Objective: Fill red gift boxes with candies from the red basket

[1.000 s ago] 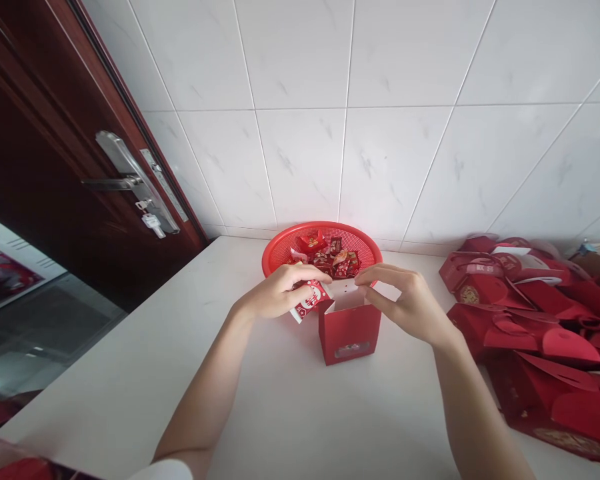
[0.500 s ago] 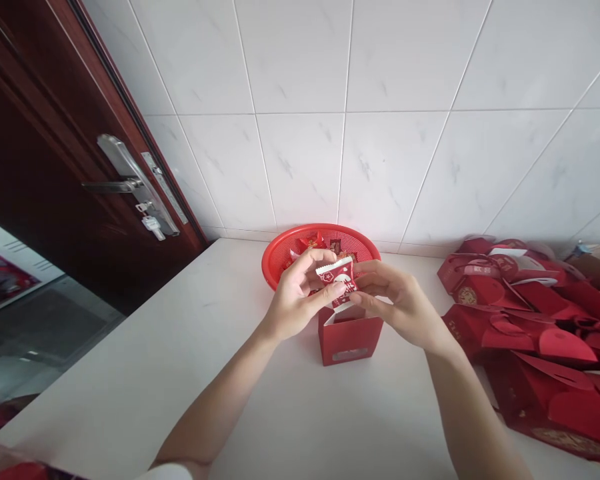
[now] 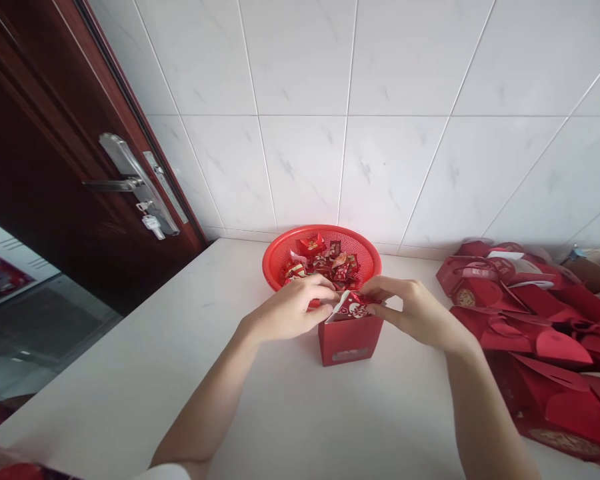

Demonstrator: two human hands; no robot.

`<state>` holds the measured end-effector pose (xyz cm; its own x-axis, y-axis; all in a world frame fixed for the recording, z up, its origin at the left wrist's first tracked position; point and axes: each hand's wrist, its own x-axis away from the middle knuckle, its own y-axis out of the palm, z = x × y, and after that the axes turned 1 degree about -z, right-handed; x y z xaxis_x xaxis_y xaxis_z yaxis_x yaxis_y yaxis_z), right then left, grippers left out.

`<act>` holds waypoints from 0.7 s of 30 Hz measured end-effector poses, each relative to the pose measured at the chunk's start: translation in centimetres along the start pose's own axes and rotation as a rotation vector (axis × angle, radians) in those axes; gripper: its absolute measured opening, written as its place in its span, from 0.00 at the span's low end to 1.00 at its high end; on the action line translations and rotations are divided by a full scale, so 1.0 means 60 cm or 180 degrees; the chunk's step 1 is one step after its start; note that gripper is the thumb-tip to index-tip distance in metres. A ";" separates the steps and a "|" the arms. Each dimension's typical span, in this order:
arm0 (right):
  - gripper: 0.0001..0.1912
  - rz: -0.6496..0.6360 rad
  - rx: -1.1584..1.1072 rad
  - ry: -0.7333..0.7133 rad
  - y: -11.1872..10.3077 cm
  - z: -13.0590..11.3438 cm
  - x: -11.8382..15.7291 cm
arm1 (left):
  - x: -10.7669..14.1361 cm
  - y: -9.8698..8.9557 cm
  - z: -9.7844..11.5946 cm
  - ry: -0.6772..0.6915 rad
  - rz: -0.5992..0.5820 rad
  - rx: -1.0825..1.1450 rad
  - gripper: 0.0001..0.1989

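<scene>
A small red box (image 3: 351, 344) with a window in its front stands upright on the white table, its top open. Partly down in its mouth sits a red-and-white candy packet (image 3: 352, 307). My right hand (image 3: 414, 312) pinches the packet's right side between thumb and fingers. At the box's left rim is my left hand (image 3: 291, 308), its thumb and fingers closed about the upper edge. Just behind, a red plastic basket (image 3: 270, 257) holds several wrapped candies (image 3: 343, 267). The inside of the box is mostly hidden.
Several folded red gift boxes (image 3: 535, 340) lie piled along the right side of the white table (image 3: 180, 360). A tiled wall (image 3: 305, 173) rises behind the basket. To the left stands a dark wooden door (image 3: 55, 133) with keys (image 3: 153, 225) hanging in its lock.
The candy packet has gone down from above the box into its mouth. My left hand has shifted left, off the packet to the box rim; my right hand came down with the packet.
</scene>
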<state>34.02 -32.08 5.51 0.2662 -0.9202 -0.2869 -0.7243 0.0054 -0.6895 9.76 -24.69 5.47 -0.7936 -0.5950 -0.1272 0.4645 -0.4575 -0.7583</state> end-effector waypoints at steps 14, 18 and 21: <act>0.14 -0.1786 0.0931 -0.0425 -0.003 -0.035 -0.094 | -0.011 0.005 -0.015 -0.0137 0.0004 0.0230 0.19; 0.18 -0.2609 0.0998 -0.0319 0.004 -0.033 -0.127 | -0.015 0.006 -0.019 -0.0114 0.0015 0.0318 0.18; 0.18 -0.1763 0.0902 -0.0108 0.028 -0.024 -0.142 | -0.017 0.005 -0.021 -0.0133 -0.0014 0.0354 0.19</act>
<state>29.64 -24.82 7.77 0.5776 -0.8031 0.1461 -0.2772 -0.3613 -0.8903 10.19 -23.39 4.56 -0.7797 -0.6188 -0.0953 0.5036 -0.5294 -0.6828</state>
